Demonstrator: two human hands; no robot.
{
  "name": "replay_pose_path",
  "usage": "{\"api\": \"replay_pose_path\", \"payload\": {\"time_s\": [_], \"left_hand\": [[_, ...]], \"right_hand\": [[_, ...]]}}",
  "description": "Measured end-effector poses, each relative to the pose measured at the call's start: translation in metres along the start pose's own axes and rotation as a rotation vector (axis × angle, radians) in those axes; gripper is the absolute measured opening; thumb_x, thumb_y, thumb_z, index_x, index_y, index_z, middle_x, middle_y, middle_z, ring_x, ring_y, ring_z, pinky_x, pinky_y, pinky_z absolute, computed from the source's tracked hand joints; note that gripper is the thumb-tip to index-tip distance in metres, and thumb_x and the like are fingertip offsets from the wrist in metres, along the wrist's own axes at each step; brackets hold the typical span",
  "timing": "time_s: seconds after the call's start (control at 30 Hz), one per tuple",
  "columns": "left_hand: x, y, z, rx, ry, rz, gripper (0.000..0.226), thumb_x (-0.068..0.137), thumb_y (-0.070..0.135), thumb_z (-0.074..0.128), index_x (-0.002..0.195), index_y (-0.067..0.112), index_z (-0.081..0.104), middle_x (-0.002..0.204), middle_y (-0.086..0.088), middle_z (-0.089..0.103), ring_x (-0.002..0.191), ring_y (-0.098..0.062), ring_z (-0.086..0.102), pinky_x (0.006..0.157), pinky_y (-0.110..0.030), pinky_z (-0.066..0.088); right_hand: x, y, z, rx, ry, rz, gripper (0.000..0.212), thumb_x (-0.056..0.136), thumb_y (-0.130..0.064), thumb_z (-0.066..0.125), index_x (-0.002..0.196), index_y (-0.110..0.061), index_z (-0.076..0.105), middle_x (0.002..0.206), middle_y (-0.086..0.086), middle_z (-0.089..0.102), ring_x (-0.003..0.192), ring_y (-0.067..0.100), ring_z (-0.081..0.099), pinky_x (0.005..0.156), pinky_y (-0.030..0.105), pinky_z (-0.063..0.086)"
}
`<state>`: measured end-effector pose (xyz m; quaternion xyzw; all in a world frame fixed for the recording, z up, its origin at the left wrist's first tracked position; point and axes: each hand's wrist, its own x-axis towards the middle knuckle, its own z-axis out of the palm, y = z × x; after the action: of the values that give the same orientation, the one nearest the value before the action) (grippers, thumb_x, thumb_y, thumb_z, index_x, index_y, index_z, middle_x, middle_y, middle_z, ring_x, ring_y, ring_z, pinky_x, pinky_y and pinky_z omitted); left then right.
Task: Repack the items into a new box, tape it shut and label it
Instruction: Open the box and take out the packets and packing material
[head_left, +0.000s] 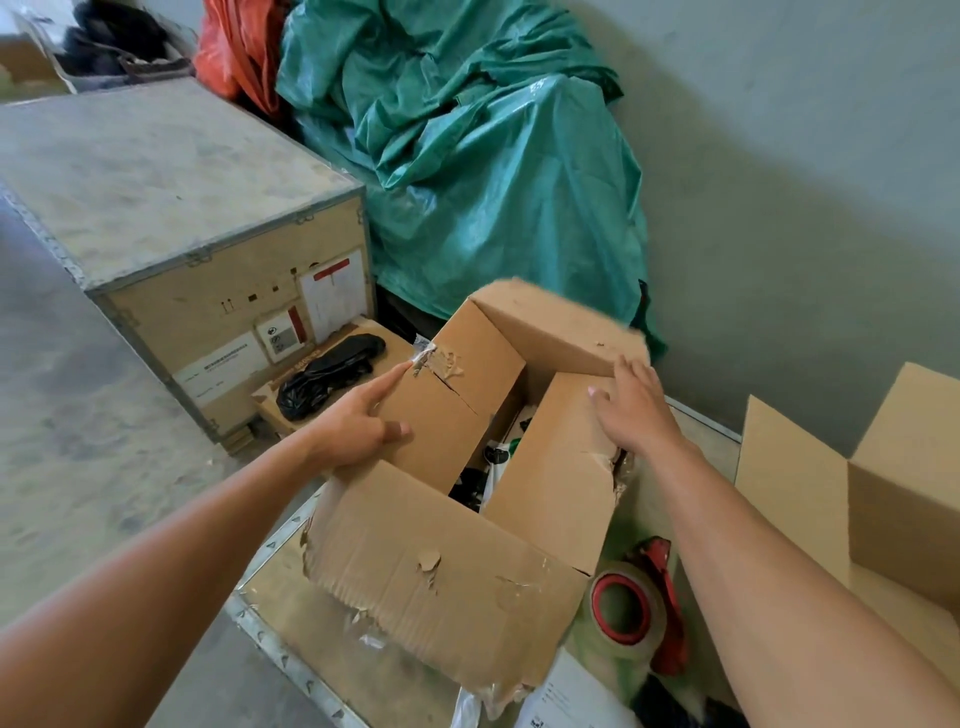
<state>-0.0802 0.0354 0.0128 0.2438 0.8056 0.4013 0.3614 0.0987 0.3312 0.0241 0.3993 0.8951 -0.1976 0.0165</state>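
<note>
Nearest, under the right forearm, a clear tape roll with a red core (623, 608) lies beside a white printed sheet (569, 693). The torn brown cardboard box (441, 571) stands between the arms, with dark items inside. The left hand (358, 423) lies straight-fingered along its left flap, and the right hand (636, 410) rests flat with spread fingers on the right flap. A clean open brown cardboard box (904, 467) stands right of the right hand. A crumpled green tarpaulin (493, 171) lies beyond both hands.

Both arms reach forward, left hand (363, 423) and right hand (635, 408) flat, fingers (388, 381) straight.
</note>
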Motion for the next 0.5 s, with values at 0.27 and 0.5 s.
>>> {"api": "replay_pose_path", "payload": {"time_s": [0.27,0.5], "left_hand": [[0.001,0.027,0.021,0.457,0.217,0.05,0.095,0.088,0.018,0.066,0.163,0.026,0.009,0.155,-0.007,0.038,0.135,-0.028,0.044,0.102,-0.04,0.046],[0.002,0.029,0.055,0.776,0.224,0.002,0.133,0.072,0.068,0.076,0.16,0.021,-0.012,0.166,-0.014,0.007,0.145,-0.039,0.026,0.114,-0.057,0.033]], "right_hand": [[-0.026,-0.015,0.008,-0.121,-0.029,0.03,0.08,0.105,-0.04,0.049,0.163,-0.009,0.004,0.171,0.016,-0.005,0.157,0.033,-0.007,0.123,0.061,0.015],[-0.083,-0.038,0.042,-0.354,-0.077,-0.039,0.084,0.098,-0.063,0.044,0.163,-0.017,0.016,0.169,0.021,0.006,0.156,0.042,-0.003,0.121,0.066,0.002]]}}
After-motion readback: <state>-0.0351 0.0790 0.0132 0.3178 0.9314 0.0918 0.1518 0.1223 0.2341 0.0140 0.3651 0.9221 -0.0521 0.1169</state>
